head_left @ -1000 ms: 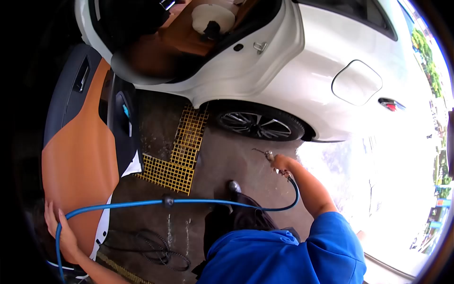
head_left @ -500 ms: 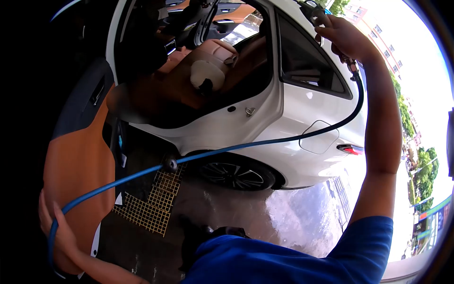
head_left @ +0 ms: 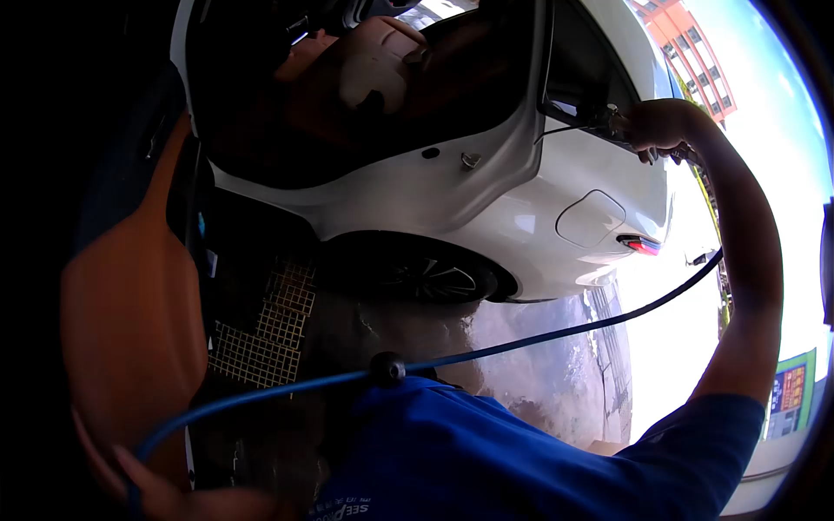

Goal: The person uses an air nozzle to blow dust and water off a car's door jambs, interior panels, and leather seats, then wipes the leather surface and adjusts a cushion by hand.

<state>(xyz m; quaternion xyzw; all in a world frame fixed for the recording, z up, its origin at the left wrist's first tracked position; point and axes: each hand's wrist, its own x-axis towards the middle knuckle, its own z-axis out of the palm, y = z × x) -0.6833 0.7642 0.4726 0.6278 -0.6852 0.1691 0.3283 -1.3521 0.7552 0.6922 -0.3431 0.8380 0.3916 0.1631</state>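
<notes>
Since right hand (head_left: 662, 126) dipped, hose (head_left: 556, 333) lower, below flap (head_left: 591, 219)

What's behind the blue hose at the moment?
Shiny floor shows past the blue hose at the picture's right, and the brown door panel at left. Strips directly behind the hose and its black knob are covered.

Left hand (head_left: 161, 495) blurred (dim too), car (head_left: 495, 204) cropped above

The dark floor (head_left: 395, 334) extends across the lower centre of the frame, its right portion bright and reflective. A yellow grating (head_left: 261, 354) lies on it, lower left. The rear wheel (head_left: 445, 278) of the white car (head_left: 499, 195) stands on it, centre.
</notes>
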